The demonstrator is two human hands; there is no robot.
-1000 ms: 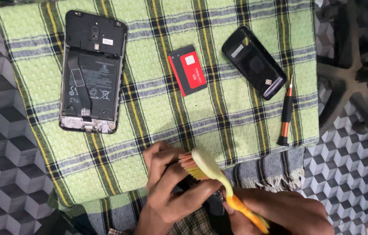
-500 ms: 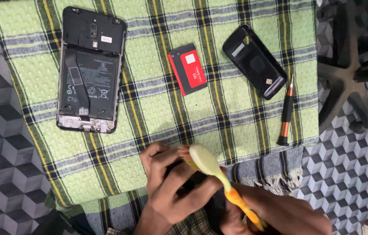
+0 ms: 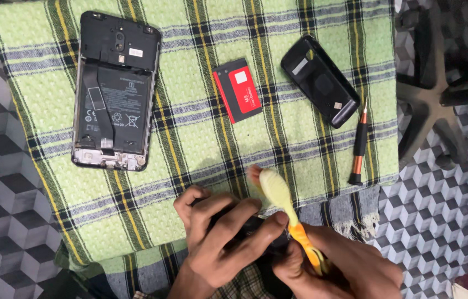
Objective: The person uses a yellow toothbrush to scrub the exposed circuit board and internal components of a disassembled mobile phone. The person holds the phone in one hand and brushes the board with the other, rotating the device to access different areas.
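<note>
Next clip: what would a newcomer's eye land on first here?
Probably the opened smartphone at upper left of the green checked cloth, its battery and ribbon cable exposed. Next, the red battery at centre, between it and a small black phone. At the bottom edge, the right hand holds a yellow brush over a dark object gripped by the left hand.

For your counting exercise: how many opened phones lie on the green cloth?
2: the large opened phone at the cloth's far left, the small black phone at its far right. The hands hide another dark item.
</note>
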